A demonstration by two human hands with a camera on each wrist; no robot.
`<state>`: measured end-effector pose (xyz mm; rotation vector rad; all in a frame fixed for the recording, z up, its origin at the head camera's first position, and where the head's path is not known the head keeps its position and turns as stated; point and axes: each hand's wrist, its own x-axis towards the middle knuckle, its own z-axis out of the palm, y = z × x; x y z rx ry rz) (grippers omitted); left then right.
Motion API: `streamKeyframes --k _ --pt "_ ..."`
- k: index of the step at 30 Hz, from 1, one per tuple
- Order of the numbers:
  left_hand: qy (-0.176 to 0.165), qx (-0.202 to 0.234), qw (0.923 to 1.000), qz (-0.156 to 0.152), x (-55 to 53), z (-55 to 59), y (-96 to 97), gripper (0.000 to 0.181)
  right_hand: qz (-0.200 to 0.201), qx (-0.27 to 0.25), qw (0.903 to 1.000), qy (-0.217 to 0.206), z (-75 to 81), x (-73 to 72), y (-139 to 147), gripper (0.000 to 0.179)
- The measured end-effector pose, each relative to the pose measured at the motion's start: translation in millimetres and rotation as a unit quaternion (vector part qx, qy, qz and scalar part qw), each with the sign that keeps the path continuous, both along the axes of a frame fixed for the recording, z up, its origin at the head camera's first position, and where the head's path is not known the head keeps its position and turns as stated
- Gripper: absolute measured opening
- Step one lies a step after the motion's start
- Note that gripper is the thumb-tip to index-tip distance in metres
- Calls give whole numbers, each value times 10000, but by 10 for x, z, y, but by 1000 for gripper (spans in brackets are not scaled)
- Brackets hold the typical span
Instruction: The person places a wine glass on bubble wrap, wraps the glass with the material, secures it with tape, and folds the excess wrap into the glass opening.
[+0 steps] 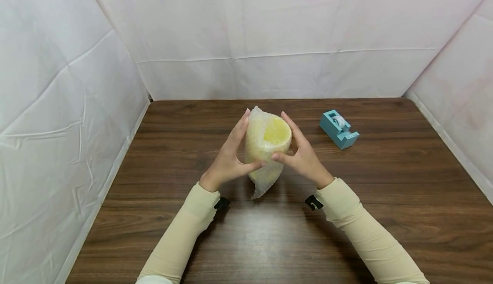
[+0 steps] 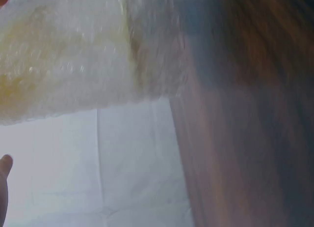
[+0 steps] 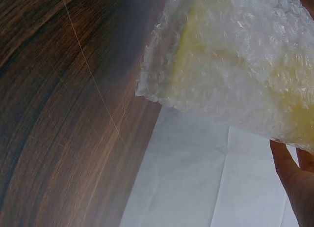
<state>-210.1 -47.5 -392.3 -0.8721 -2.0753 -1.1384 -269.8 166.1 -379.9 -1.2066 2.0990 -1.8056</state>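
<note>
A yellow cup (image 1: 278,131) with a round pale rim, loosely wrapped in clear bubble wrap (image 1: 265,177), is held up over the middle of the table. My left hand (image 1: 229,160) grips its left side, fingers stretched along the far side and thumb across the near face. From the right, my right hand (image 1: 306,158) grips it near the rim between thumb and fingers. Loose bubble wrap (image 2: 152,45) extends past the cup's lower end in the left wrist view. The right wrist view shows yellow through the bubble wrap (image 3: 235,65) and fingers (image 3: 284,163) against its edge.
A light blue tape dispenser (image 1: 339,130) with a roll of tape stands at the back right of the dark wooden table (image 1: 385,177). White cloth walls (image 1: 269,74) close off the back and both sides. Small black devices (image 1: 313,202) sit at the wrists.
</note>
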Motion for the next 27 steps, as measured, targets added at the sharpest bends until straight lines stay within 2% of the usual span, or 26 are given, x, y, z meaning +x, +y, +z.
streamKeyframes --k 3,6,10,18,27 --pt "568 -604 9963 225 -4 50 -35 121 92 46 9999 23 13 11 0 101" --pt "1041 -1129 9870 473 -14 86 -65 116 220 44 9997 35 17 15 -2 102" --pt "1369 -1522 9775 503 -28 113 -87 108 333 109 9994 28 10 15 -7 101" --pt "1457 -1907 9698 435 -19 165 -90 69 465 164 9987 110 -7 13 -13 101" --pt "1543 -2353 9583 504 -7 227 -95 46 615 32 9981 87 -46 28 1 99"
